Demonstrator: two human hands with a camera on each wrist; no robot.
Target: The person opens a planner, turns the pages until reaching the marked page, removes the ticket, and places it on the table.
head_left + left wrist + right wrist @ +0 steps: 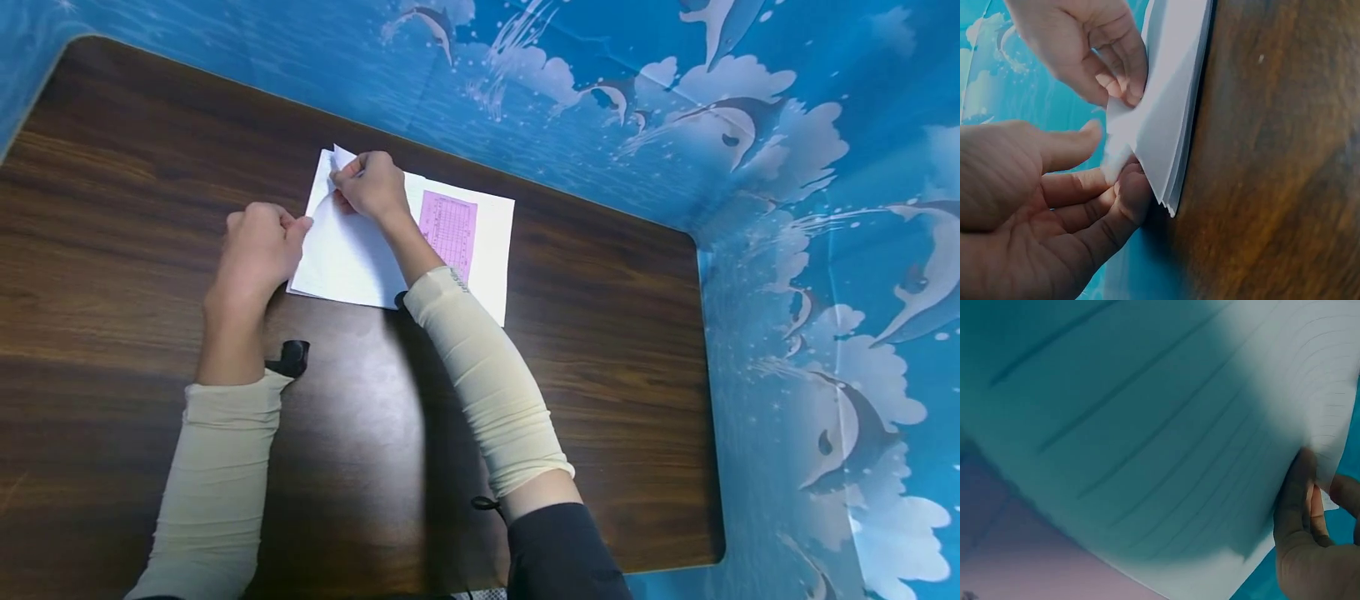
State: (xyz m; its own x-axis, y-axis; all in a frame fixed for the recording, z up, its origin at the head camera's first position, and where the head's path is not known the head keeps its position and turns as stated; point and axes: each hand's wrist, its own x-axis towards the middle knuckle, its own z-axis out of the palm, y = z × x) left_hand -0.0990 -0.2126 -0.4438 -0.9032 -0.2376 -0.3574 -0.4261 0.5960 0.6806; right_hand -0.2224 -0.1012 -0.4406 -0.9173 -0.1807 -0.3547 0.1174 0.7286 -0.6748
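Two hands are at work on one spread booklet [492, 250], which we find lying toward the far edge of a dark wood-grain table [615, 375]. We record the right hand [372, 185] at the upper left of the booklet, thumb and fingers drawn together in a pinch on the left-hand page [352, 258]. The top corner of that page stands up beside the fingertips, and its outer part is bent.

The left hand [258, 242] is at the booklet's left edge, below and to the left of the right hand. In the left wrist view we note its thumb standing apart from the fingers — the fingers relaxed and slightly bent, their tips touching the paper at the corner. Part of the paper there is blurred. Several page edges show in a thin stack beneath it. The right wrist view shows a ruled sheet, strongly curved, with fingers against it at the lower right.

On the right-hand side of the booklet we observe a pink panel [450, 225] printed with a grid, partly covered by the right forearm. Cream sleeves [225, 433] cover both forearms, and a small black device [292, 358] projects at the left wrist. Behind the table we see a blue backdrop [570, 92] — printed with dolphins, clouds and splashing water.
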